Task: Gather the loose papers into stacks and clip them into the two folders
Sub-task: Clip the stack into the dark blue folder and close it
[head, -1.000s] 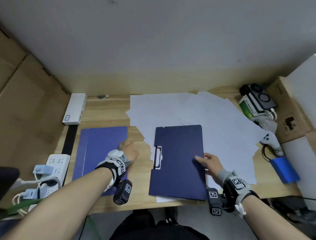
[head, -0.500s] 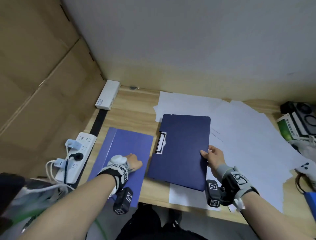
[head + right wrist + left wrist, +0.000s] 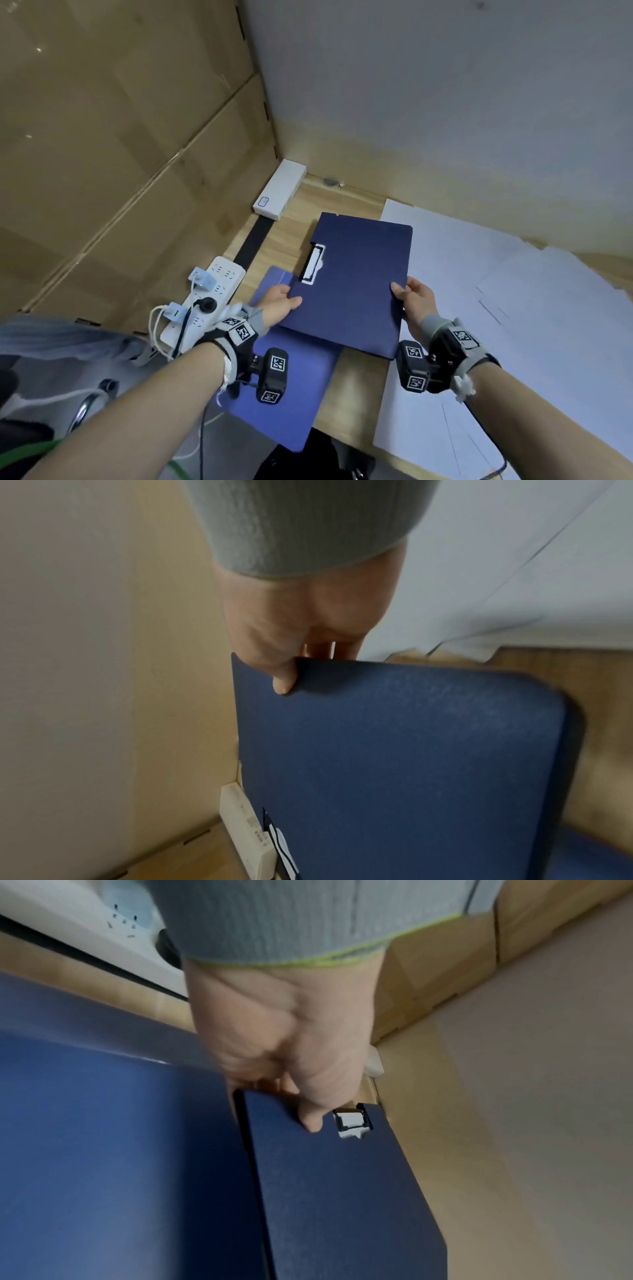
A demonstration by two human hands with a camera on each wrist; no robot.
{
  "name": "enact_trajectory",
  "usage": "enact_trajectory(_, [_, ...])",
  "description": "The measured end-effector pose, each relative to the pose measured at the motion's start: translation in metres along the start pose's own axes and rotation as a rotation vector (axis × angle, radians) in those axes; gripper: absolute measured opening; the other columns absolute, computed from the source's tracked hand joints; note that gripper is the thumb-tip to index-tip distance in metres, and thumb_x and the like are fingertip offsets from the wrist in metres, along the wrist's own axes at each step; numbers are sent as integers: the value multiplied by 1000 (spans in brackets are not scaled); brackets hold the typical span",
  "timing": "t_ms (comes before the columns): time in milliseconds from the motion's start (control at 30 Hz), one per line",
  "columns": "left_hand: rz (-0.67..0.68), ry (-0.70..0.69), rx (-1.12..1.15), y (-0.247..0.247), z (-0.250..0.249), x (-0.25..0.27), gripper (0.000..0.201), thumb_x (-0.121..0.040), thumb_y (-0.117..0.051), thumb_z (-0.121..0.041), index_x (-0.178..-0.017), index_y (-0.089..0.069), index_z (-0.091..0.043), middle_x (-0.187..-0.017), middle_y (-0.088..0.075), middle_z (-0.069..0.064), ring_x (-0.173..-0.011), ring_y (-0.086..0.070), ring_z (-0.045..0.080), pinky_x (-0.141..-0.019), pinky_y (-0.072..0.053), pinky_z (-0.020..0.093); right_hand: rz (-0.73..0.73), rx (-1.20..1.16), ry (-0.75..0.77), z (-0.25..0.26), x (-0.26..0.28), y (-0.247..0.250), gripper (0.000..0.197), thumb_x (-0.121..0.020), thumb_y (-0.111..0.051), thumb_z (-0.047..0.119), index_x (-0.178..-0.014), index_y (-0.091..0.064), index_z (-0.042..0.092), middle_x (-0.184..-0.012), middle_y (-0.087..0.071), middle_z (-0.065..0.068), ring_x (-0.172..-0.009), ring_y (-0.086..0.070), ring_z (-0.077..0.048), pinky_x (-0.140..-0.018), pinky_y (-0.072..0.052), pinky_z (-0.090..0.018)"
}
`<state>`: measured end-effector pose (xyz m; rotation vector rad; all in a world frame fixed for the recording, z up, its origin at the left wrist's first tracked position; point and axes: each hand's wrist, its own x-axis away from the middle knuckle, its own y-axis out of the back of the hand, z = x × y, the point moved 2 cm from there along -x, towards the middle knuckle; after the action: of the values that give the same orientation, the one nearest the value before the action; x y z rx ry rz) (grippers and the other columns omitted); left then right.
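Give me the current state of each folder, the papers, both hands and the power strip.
Dark navy clip folder: closed, held over the desk.
Lighter blue folder: flat on the desk, partly under the navy one.
Loose white papers: spread out, unstacked.
Left hand: grips the navy folder's clip side.
Right hand: grips the opposite edge.
White power strip: plugs inserted.

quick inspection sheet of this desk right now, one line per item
surface: wooden desk, bare strip showing between folder and papers
job's things: dark blue folder held over lighter blue folder, metal clip on its left edge; loose papers spread on the right
clutter: white box at back corner
grippers: left hand and right hand grip the dark folder's opposite edges
cables: power strip with plugs and white cords
surroundings: cardboard panels left, wall behind
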<state>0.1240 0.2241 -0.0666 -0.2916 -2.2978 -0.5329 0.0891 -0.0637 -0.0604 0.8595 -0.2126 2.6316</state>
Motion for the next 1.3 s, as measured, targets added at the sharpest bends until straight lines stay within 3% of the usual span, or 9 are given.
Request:
enact_trajectory(133, [-165,-79,209,35,-25,-40,17,-96,-54,-6,-113,-57,-9,-113,-68,8,-85,-63,15,-77,-52,27,65,-6,-42,21,-30,-49,19,-92,-63,11,-111,-65,12,-99,-72,-3,-83,-65,-19,-76,-52,-35])
enact_trajectory(267, [-212,-95,214,61,-46,-103,30,-96,-55,-10,-125,-56,-1,-119,-65,9,-103,-64,24,-89,-52,33,60,92,-68,15,-63,-82,28,-91,-60,-1,-118,-62,5,-109,-70,-10,-91,-66,-23,-89,-54,-43])
enact_trajectory(433, [-279,-153,102,70,-41,-150,31,-92,-59,-11,-123,-60,-7,-120,-66,12,-112,-63,29,-98,-51,49,73,187,-92,-12,-71,-95,33,-88,-52,-13,-96,-66,16,-89,-73,2,-83,-66,-23,-62,-55,-30])
enact_trajectory(533, [-353,-158,71,66,-37,-158,37,-92,-61,-10,-128,-57,-5,-123,-63,14,-113,-62,29,-98,-50,47,72,206,-45,-30,-73,-95,45,-80,-53,-14,-96,-71,25,-96,-77,4,-96,-69,-24,-77,-57,-37])
enact_trajectory(867, [-362,-233,93,71,-34,-169,30,-87,-67,-8,-117,-63,-9,-110,-68,12,-99,-67,27,-90,-56,46,-8,272,70,-31,-76,-104,53,-66,-49,-6,-102,-69,27,-91,-75,6,-87,-69,-15,-78,-57,-39])
enact_trajectory(1000, [-491,-326,-112,75,-35,-151,34,-82,-72,-16,-114,-65,-7,-110,-61,13,-95,-63,28,-84,-53,37,-95,281,37,-49,-79,-103,48,-65,-53,0,-107,-64,21,-99,-66,-12,-87,-65,-19,-81,-55,-36])
enact_trajectory(1067, [-548,-304,-170,77,-31,-135,37,-82,-72,-22,-114,-62,-7,-107,-61,13,-97,-60,30,-84,-49,36,-166,301,-7,-53,-66,-96,40,-72,-61,-1,-106,-60,19,-102,-63,-2,-92,-61,-21,-80,-52,-30])
enact_trajectory(1200, [-426,-140,-253,70,-13,-100,49,-92,-57,-38,-126,-45,-5,-111,-64,17,-100,-61,38,-80,-45,37,-210,372,-126,-71,-28,-75,33,-83,-62,1,-114,-61,12,-110,-66,-6,-100,-62,-24,-93,-49,-33])
enact_trajectory(1300, [-366,-105,-366,65,-5,-91,47,-92,-55,-41,-118,-47,-2,-108,-64,20,-96,-62,40,-71,-41,34,-216,486,-147,-81,-13,-73,25,-81,-69,10,-105,-61,15,-99,-66,-2,-96,-63,-24,-86,-47,-28])
